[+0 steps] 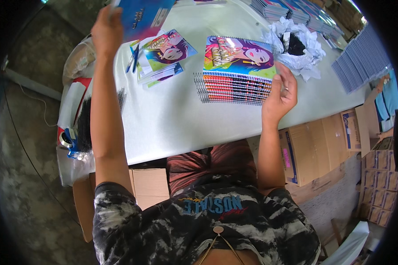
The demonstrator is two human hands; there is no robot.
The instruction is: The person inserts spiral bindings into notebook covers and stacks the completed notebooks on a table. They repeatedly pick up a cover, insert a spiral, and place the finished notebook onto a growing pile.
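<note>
My left hand (107, 33) is raised at the far left of the table, its fingers closed on the edge of a blue-and-purple notebook (143, 20), slightly blurred and cut off by the top edge. By the right side of a stack of spiral notebooks (236, 88) is my right hand (281, 90), thumb against the stack's edge and fingers loosely bent, apart from the thumb. The top notebook (241, 55) shows a colourful drawn woman on its cover. Between my hands lies a fanned pile of printed covers (168, 53), with blue scissors (132, 58) at its left.
Crumpled white paper (296, 64) cradles black wire coils (294, 44) at the right. Notebook stacks (360, 57) line the far right edge. More black coils (85, 121) lie at the table's left side. Cardboard boxes (316, 148) stand below the table on the right.
</note>
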